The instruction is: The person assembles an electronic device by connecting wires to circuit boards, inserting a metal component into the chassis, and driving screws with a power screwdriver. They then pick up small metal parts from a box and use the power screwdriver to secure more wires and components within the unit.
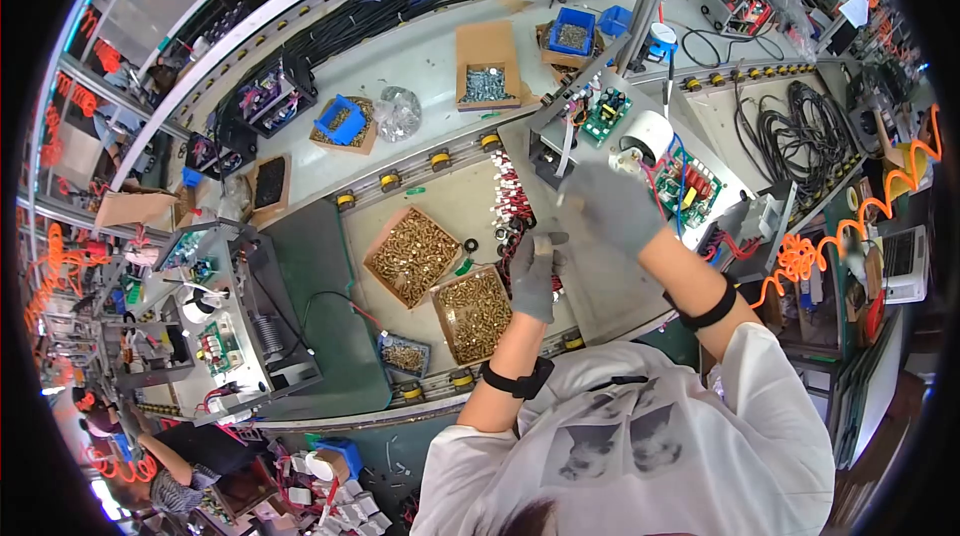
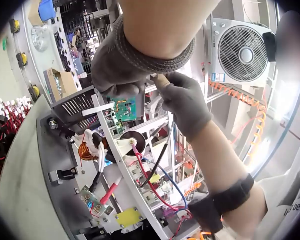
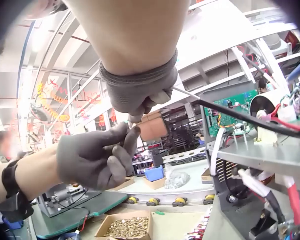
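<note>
Two grey-gloved hands meet over the bench beside an opened metal unit [image 1: 735,156]. The right hand [image 1: 620,211], blurred in the head view, has curled fingers [image 3: 140,95] around the end of a black cable [image 3: 240,119] that runs to the unit. Close to its fingertips, the left hand [image 3: 92,157] pinches a small part between thumb and forefinger; the part is too small to identify. The left wrist view shows the left hand [image 2: 117,65] facing the right hand [image 2: 187,107], above the unit's green circuit board [image 2: 124,110] and red and blue wires.
Two cardboard boxes of brass-coloured parts [image 1: 412,256] [image 1: 472,316] and a small blue tray [image 1: 404,356] lie left of the hands. A bundle of red and white connectors [image 1: 512,198] is behind the left hand. Another opened unit [image 1: 250,321] stands far left; coiled black cable [image 1: 800,131] lies right.
</note>
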`<state>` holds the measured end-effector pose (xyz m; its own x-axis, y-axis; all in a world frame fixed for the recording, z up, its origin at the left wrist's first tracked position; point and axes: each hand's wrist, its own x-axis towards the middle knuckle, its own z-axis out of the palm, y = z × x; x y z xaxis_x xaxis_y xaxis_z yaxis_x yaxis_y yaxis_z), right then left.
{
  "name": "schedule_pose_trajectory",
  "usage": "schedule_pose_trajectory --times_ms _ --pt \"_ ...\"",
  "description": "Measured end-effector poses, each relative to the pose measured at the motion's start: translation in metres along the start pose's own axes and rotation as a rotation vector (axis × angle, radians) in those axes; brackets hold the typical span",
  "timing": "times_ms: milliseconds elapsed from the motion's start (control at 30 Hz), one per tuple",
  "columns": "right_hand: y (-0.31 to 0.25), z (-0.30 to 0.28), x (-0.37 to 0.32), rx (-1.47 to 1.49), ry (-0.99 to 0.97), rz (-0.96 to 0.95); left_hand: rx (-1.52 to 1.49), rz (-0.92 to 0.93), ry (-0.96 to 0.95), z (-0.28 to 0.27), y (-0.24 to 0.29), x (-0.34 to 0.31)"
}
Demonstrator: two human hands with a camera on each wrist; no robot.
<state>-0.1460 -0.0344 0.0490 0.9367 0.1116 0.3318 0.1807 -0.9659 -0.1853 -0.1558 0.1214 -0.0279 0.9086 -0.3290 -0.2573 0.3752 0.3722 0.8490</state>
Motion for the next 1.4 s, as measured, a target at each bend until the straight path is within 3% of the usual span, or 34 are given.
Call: schedule_pose_trajectory --times_ms 33,67,167,200,267,500,700,767,1100,1233,1300,1333,1367,1400 --pt "0.008 -0.009 0.017 -0.087 -0.084 0.191 -0.022 -0.046 -0.029 -0.006 -0.005 0.004" --pt "0.039 0.002 0.029 -0.013 0.08 0.116 -0.036 -0.048 -0.028 -0.011 -0.009 0.006" --pt "0.093 0.007 0.067 -0.139 -0.074 0.375 0.03 -0.12 -0.057 -0.028 -0.019 0.007" --pt "0.106 0.012 0.073 -0.148 -0.075 0.37 0.002 -0.159 -0.019 -0.033 -0.022 0.005" --pt "0.126 0.022 0.081 -0.326 -0.369 0.398 -0.041 -0.197 0.019 -0.046 -0.029 0.001" --pt "0.15 0.031 0.087 -0.19 -0.237 0.261 -0.057 -0.344 0.294 -0.106 -0.059 -0.023" --pt "0.158 0.035 0.09 -0.179 -0.256 0.179 -0.028 -0.397 0.341 -0.118 -0.07 -0.025" --pt "0.16 0.036 0.095 -0.206 -0.332 0.188 -0.02 -0.373 0.32 -0.117 -0.069 -0.023" --pt "0.148 0.041 0.104 -0.3 -0.355 0.336 0.001 -0.375 0.343 -0.112 -0.079 -0.023" --pt "0.157 0.038 0.105 -0.225 -0.487 0.377 -0.007 -0.409 0.355 -0.109 -0.084 -0.029" --pt "0.145 0.028 0.101 -0.172 -0.506 0.441 0.227 -0.067 0.203 -0.093 -0.08 -0.026" --pt "0.118 0.011 0.098 -0.114 -0.584 0.369 0.229 -0.063 0.191 -0.077 -0.073 -0.02" --pt "0.101 -0.001 0.093 -0.057 -0.656 0.301 0.231 0.092 0.154 -0.054 -0.061 -0.009" --pt "0.102 0.009 0.081 0.19 -0.659 0.281 0.231 0.245 0.111 -0.035 -0.049 0.001"
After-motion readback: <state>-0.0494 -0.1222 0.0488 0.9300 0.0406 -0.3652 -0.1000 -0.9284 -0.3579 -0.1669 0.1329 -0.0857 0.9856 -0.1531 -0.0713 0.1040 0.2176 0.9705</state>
